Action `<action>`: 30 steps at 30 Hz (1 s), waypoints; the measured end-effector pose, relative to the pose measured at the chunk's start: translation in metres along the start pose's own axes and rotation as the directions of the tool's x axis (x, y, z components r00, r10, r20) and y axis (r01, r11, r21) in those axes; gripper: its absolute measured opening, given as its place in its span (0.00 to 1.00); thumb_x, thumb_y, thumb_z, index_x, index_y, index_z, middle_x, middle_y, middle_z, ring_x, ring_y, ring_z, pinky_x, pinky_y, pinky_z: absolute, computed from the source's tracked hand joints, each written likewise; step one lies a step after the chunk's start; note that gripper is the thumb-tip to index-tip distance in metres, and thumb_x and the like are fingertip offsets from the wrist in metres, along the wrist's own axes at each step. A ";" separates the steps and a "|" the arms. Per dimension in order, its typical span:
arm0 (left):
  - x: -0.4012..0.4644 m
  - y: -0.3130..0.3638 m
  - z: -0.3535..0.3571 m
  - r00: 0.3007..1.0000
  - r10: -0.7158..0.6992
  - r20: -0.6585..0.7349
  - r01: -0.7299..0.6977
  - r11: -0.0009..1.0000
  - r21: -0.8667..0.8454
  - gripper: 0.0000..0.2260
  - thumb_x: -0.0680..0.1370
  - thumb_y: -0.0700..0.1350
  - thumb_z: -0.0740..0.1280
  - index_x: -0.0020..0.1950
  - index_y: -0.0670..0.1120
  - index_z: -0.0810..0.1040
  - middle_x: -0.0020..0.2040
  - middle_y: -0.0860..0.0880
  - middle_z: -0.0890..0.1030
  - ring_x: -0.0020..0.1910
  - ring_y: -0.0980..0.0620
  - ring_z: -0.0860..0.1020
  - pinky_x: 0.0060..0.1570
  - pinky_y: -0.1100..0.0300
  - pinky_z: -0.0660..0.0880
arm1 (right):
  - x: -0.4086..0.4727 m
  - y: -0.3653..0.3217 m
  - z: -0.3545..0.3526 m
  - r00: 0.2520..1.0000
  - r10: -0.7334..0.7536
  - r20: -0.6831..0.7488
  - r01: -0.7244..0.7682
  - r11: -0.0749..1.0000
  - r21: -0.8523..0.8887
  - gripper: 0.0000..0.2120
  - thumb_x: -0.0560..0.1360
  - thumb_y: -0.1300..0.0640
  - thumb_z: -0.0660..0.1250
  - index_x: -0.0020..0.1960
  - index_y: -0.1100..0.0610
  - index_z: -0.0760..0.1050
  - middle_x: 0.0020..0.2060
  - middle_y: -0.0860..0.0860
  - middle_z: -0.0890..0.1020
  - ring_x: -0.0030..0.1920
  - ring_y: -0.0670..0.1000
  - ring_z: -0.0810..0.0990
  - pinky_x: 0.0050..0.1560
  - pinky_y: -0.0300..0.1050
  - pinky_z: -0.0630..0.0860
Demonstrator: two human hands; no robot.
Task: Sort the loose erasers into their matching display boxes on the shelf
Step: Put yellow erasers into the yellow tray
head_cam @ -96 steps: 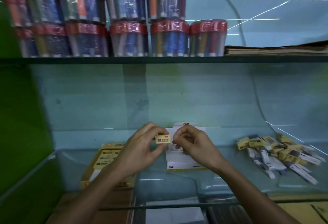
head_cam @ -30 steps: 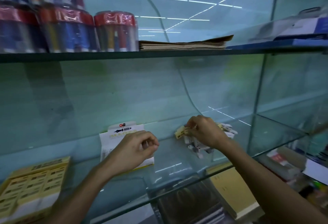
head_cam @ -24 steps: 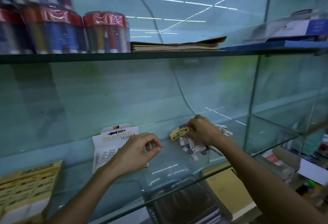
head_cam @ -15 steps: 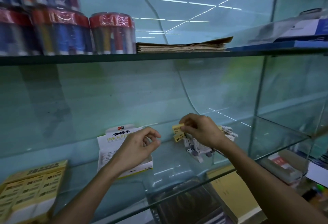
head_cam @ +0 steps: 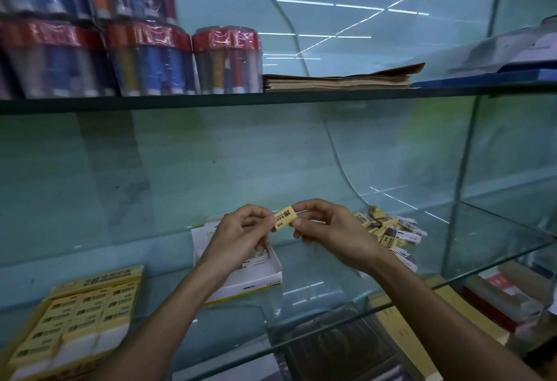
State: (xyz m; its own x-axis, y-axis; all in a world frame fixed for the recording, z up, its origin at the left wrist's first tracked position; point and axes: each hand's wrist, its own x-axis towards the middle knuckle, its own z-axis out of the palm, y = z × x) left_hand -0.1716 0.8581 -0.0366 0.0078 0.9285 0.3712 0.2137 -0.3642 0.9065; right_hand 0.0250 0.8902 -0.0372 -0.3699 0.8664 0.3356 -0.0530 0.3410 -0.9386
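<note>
A small yellow 2B eraser (head_cam: pixel 284 218) is held in the air above the glass shelf (head_cam: pixel 316 293), pinched from the left by my left hand (head_cam: pixel 241 236) and from the right by my right hand (head_cam: pixel 328 230). Below my left hand stands a white display box (head_cam: pixel 256 278) with a few white erasers inside. A yellow display box (head_cam: pixel 75 314) full of 2B erasers sits at the lower left. The pile of loose yellow and white erasers (head_cam: pixel 388 230) lies on the shelf just right of my right hand.
The upper shelf (head_cam: pixel 271 98) carries red-lidded tubs of pens (head_cam: pixel 226 61) and a stack of brown paper (head_cam: pixel 337 79). A glass divider (head_cam: pixel 464 154) closes the bay on the right. Books and packets (head_cam: pixel 497 293) lie on the level below.
My right hand lifted a yellow eraser from the pile and brought it left. My left hand rose to meet it, and both now pinch it.
</note>
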 end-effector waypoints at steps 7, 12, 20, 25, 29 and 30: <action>-0.007 0.001 -0.011 1.000 -0.031 -0.001 0.031 0.998 -0.047 0.04 0.78 0.41 0.69 0.51 0.43 0.80 0.39 0.49 0.82 0.35 0.53 0.77 0.36 0.62 0.74 | 0.006 0.003 0.025 0.997 0.078 0.028 -0.082 0.974 0.212 0.07 0.76 0.64 0.68 0.53 0.63 0.77 0.41 0.56 0.82 0.42 0.51 0.80 0.41 0.43 0.74; -0.014 -0.001 -0.032 0.983 0.185 -0.016 -0.170 0.931 0.322 0.05 0.77 0.45 0.70 0.51 0.53 0.78 0.45 0.55 0.81 0.39 0.54 0.79 0.41 0.64 0.74 | 0.008 0.000 0.027 0.996 0.084 0.038 -0.090 0.976 0.197 0.05 0.78 0.65 0.65 0.53 0.64 0.75 0.42 0.59 0.83 0.44 0.56 0.83 0.42 0.46 0.78; -0.024 0.005 -0.063 0.880 0.414 0.233 -0.454 0.590 0.668 0.16 0.77 0.46 0.69 0.64 0.57 0.73 0.51 0.59 0.75 0.39 0.57 0.76 0.41 0.67 0.72 | 0.014 -0.009 0.047 0.989 -0.049 0.139 0.070 0.986 -0.153 0.13 0.75 0.63 0.71 0.57 0.58 0.73 0.38 0.54 0.84 0.34 0.47 0.78 0.39 0.43 0.75; -0.034 0.005 -0.075 0.895 0.384 0.226 -0.431 0.615 0.660 0.13 0.78 0.45 0.69 0.60 0.55 0.76 0.47 0.58 0.76 0.39 0.56 0.76 0.38 0.73 0.67 | 0.017 -0.010 0.059 0.978 -0.052 0.200 0.084 0.985 -0.154 0.11 0.74 0.62 0.71 0.55 0.59 0.74 0.38 0.53 0.84 0.36 0.46 0.80 0.40 0.44 0.75; -0.043 0.003 -0.088 0.929 0.348 0.125 -0.345 0.695 0.631 0.10 0.77 0.44 0.70 0.57 0.52 0.76 0.44 0.57 0.77 0.38 0.54 0.77 0.35 0.71 0.68 | 0.017 -0.006 0.070 0.969 -0.164 0.187 0.213 0.935 -0.285 0.11 0.73 0.56 0.74 0.52 0.52 0.76 0.44 0.45 0.81 0.42 0.50 0.81 0.43 0.50 0.79; -0.046 0.002 -0.092 0.936 0.337 0.096 -0.321 0.716 0.620 0.09 0.77 0.43 0.70 0.56 0.52 0.76 0.43 0.57 0.78 0.38 0.54 0.77 0.35 0.72 0.68 | 0.017 -0.006 0.074 0.960 -0.208 0.188 0.262 0.906 -0.334 0.11 0.72 0.56 0.74 0.52 0.52 0.76 0.45 0.43 0.80 0.43 0.49 0.80 0.44 0.50 0.79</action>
State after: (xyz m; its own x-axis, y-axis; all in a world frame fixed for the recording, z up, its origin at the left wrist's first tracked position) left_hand -0.2615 0.8081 -0.0329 0.1730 0.7536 0.6342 0.7562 -0.5142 0.4048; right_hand -0.0491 0.8760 -0.0322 -0.5187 0.6919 0.5022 0.1648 0.6573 -0.7354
